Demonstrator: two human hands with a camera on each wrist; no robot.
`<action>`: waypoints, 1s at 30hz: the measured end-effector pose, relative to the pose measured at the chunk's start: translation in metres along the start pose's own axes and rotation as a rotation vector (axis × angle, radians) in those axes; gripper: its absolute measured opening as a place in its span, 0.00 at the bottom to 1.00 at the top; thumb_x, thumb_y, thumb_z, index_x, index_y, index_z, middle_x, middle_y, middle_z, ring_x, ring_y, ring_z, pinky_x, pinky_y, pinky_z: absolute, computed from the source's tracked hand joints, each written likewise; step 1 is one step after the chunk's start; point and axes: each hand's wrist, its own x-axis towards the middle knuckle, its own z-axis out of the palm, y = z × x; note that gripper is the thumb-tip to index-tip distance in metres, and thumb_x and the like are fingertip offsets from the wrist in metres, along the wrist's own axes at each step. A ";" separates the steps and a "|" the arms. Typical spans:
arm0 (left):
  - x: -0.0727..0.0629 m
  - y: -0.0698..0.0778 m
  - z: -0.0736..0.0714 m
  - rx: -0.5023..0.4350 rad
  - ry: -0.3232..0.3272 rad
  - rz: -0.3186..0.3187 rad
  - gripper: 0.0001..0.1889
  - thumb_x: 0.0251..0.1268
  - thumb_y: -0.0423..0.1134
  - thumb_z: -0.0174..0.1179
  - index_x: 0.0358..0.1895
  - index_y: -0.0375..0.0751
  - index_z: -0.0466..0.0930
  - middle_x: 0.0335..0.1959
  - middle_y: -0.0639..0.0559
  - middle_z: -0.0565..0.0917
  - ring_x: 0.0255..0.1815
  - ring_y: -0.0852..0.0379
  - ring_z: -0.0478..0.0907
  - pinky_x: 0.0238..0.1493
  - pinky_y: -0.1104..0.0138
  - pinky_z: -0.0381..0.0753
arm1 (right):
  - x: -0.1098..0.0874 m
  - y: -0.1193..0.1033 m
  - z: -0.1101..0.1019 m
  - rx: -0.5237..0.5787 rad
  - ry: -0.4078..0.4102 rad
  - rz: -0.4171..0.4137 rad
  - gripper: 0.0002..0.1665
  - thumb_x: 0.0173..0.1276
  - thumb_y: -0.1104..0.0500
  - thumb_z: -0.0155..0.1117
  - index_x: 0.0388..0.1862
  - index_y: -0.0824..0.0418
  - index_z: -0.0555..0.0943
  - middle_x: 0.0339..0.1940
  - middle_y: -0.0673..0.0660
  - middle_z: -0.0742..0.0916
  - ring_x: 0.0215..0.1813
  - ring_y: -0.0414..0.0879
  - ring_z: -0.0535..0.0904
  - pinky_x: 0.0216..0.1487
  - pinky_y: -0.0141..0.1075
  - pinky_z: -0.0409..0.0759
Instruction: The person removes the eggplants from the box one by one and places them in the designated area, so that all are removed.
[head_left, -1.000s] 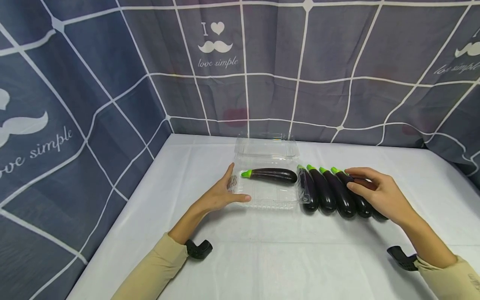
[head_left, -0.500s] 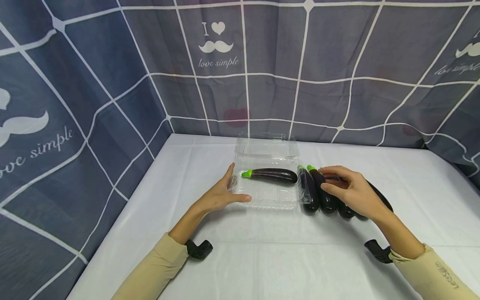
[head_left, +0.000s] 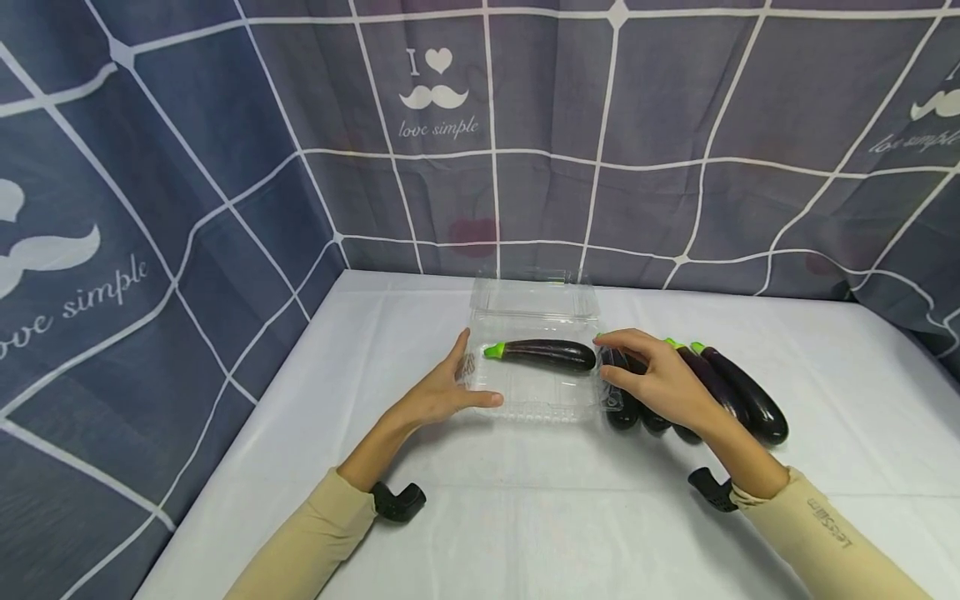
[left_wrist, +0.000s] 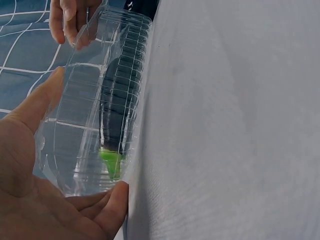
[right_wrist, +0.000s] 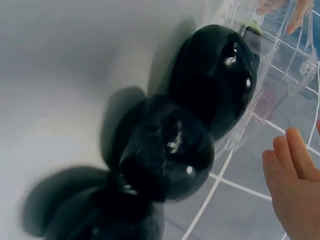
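Observation:
In the head view a clear plastic clamshell box [head_left: 525, 398] lies with its lid folded back. One dark eggplant [head_left: 553, 353] with a green stem end lies crosswise inside it. My left hand [head_left: 438, 390] rests against the box's near left corner, thumb stretched along the front and fingers at the left side; the left wrist view shows this contact. My right hand [head_left: 654, 379] hovers over several eggplants [head_left: 621, 417] beside the box's right edge, hiding their middles. Its fingers look straight in the right wrist view, apart from the large dark eggplant ends [right_wrist: 167, 150].
Two eggplants [head_left: 741, 392] lie slanted to the right of my right hand. A white cloth [head_left: 525, 517] covers the table. Grey gridded curtains [head_left: 540, 100] hang behind it and along the left side.
My right hand has moved left across the row, from the right-hand eggplants to those beside the box, uncovering the two at the right. My left hand and the box have stayed in place.

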 end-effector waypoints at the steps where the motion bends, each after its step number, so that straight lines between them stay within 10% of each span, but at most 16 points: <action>1: 0.000 0.000 0.001 -0.001 -0.003 -0.001 0.66 0.51 0.51 0.76 0.80 0.53 0.28 0.80 0.44 0.45 0.78 0.52 0.42 0.73 0.48 0.46 | 0.002 0.000 0.002 -0.001 0.001 -0.004 0.21 0.68 0.62 0.68 0.59 0.62 0.81 0.58 0.57 0.81 0.64 0.52 0.74 0.65 0.51 0.67; 30: 0.001 0.002 0.000 -0.054 0.009 0.003 0.66 0.51 0.47 0.77 0.81 0.50 0.29 0.80 0.44 0.48 0.78 0.53 0.45 0.74 0.50 0.45 | 0.066 0.002 0.046 -0.049 -0.159 0.010 0.25 0.68 0.62 0.66 0.63 0.66 0.78 0.64 0.63 0.78 0.67 0.62 0.70 0.63 0.59 0.67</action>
